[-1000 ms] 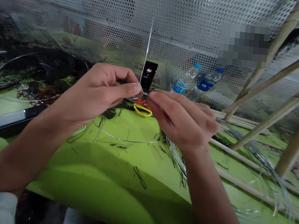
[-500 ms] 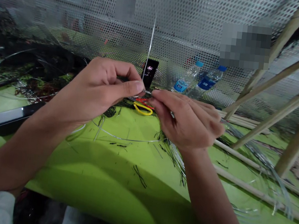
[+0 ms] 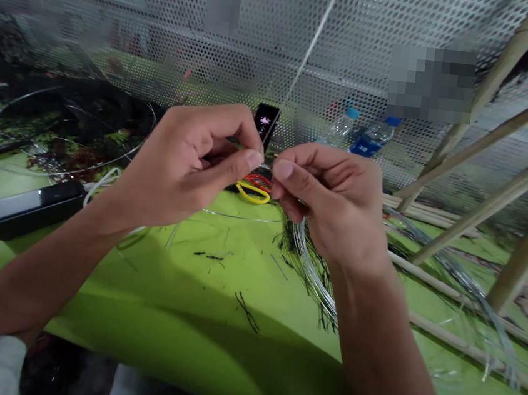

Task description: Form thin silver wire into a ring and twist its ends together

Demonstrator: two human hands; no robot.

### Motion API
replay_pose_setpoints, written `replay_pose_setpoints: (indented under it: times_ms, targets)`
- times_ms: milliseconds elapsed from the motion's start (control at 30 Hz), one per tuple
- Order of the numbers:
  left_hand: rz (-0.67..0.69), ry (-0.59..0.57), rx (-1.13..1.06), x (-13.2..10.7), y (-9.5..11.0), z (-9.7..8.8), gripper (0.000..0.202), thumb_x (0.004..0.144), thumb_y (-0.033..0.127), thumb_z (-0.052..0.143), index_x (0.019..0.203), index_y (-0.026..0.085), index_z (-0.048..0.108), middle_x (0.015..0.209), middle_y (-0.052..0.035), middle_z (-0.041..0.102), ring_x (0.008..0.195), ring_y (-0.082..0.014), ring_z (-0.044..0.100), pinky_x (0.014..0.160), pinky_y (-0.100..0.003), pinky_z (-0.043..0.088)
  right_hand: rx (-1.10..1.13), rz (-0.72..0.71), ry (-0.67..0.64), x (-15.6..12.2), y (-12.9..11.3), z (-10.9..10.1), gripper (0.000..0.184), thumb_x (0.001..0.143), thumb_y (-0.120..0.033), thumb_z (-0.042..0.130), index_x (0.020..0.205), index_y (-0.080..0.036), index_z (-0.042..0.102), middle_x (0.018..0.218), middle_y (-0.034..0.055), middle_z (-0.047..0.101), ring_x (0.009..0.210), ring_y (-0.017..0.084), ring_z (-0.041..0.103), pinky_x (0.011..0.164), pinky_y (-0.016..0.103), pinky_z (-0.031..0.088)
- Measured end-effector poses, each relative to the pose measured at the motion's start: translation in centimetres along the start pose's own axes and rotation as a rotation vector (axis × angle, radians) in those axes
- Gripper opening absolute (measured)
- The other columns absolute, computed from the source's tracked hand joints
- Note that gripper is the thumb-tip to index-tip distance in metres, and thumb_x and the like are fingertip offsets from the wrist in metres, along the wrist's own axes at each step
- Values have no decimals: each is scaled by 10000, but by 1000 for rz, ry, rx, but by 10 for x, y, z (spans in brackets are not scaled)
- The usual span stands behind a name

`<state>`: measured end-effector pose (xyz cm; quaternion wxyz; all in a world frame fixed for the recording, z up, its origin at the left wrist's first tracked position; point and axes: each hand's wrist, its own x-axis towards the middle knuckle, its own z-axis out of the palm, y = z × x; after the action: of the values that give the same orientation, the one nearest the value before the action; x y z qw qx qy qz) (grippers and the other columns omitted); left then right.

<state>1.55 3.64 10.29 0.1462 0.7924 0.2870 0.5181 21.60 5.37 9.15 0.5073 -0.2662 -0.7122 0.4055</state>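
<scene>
**A:** Hands?

**B:** Left hand (image 3: 192,158) curled, thumb and forefinger pinching a thin clear strand (image 3: 315,36). Right hand (image 3: 330,198) pinches the same strand, thumbs almost touching. Both wrists are raised over the green table (image 3: 152,274).

**A:** Strand's run?

**B:** Up along the mesh screen (image 3: 167,36). Bundle of clear strands (image 3: 315,275) trails under the right wrist. Yellow loop (image 3: 251,192) just behind; 1 black phone (image 3: 27,207) left; 2 bottles (image 3: 373,137) beyond.
</scene>
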Motion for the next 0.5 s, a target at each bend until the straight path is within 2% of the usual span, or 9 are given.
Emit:
replay_pose_setpoints:
  times_ms: [100, 167, 233, 300, 400, 500]
  targets:
    - [3, -55, -23, -1, -1, 0, 114, 895, 131, 679, 792, 180, 681, 632, 21, 557, 510, -85, 412, 445, -280, 299, 91, 131, -148, 4, -1, -6, 327, 868, -442, 816, 738, -173, 685, 609, -37, 621, 409, 43, 401, 341, 196, 293]
    - [-46, -74, -46, 0, -2, -1, 111, 884, 149, 691, 779, 182, 683, 607, 23, 541, 496, -89, 391, 429, -290, 278, 35, 81, -151, 4, 2, -6, 305, 882, -435, 803, 771, -177, 683, 622, -37, 636, 408, 50, 430, 346, 197, 322]
    - [-128, -45, -101, 2, -4, -2, 132, 878, 169, 710, 752, 176, 673, 584, 34, 505, 481, -74, 352, 407, -275, 242, -150, -116, -4, 2, 9, -2, 199, 916, -387, 775, 884, -203, 706, 690, -28, 691, 458, 75, 533, 399, 208, 416]
    - [-181, -24, -188, 5, -7, -4, 165, 872, 198, 738, 729, 176, 659, 529, 60, 414, 445, -52, 278, 378, -255, 184, -452, -385, 191, -2, 16, 5, 57, 948, -288, 738, 976, -241, 725, 791, -14, 752, 569, 112, 651, 513, 241, 523]
    - [-221, -59, -240, 7, -8, -8, 176, 876, 248, 761, 740, 189, 667, 482, 79, 308, 411, -41, 209, 347, -244, 119, -844, -702, 351, -7, 24, 13, 135, 941, -157, 718, 1020, -266, 739, 916, -1, 807, 713, 146, 747, 646, 267, 587]
    - [-297, -62, -204, 5, -2, -10, 163, 894, 210, 724, 745, 175, 669, 484, 72, 320, 406, -34, 215, 332, -211, 110, -975, -863, 410, -8, 27, 16, 203, 910, -100, 740, 1063, -234, 729, 958, 16, 824, 777, 158, 780, 710, 243, 605]
